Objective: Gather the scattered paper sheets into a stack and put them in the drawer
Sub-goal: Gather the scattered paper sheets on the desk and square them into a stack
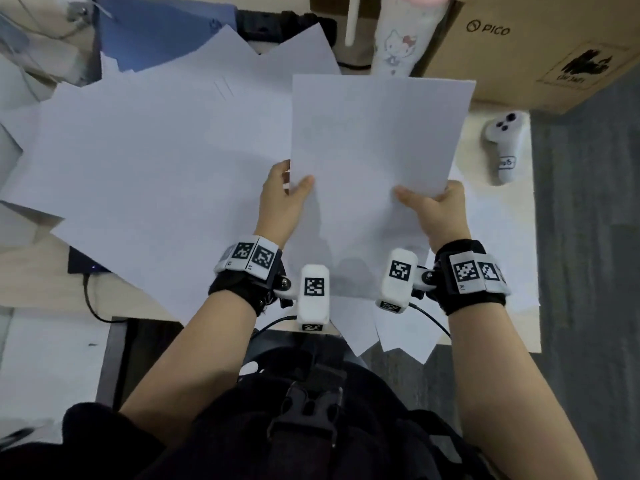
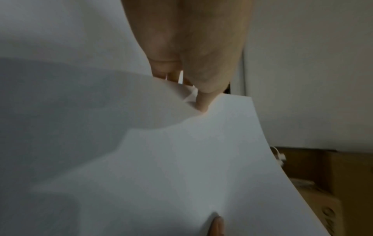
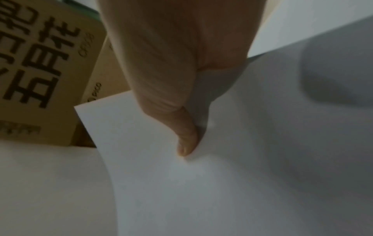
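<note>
While loose paper sheets (image 1: 145, 161) lie fanned over the left and middle of the table (image 1: 31, 258), both hands hold one white sheet (image 1: 377, 140) raised above them at the centre of the head view. The left hand (image 1: 282, 199) pinches the sheet's lower left edge, thumb on top and fingers beneath; the left wrist view shows that thumb (image 2: 203, 102) pressed onto the sheet's corner, with another fingertip at the bottom edge of the frame. The right hand (image 1: 438, 209) pinches the lower right edge in the same way, and the right wrist view shows its thumb (image 3: 186, 140) lying flat on the paper, which bends gently around it. The held sheet reaches toward the top of the frame, its far edge just below a white bottle (image 1: 398, 39) with a cartoon cat on it. More sheets (image 1: 405, 327) stick out past the near edge of the table in the lower centre. In the upper right stands a brown cardboard box (image 1: 540, 57) printed "PICO", and below it, near the right edge of the table, lies a white controller (image 1: 505, 143). A blue folder (image 1: 156, 32) shows at the upper left, partly under the paper. A black cable (image 1: 90, 299) runs off the table's left front. No drawer can be made out.
</note>
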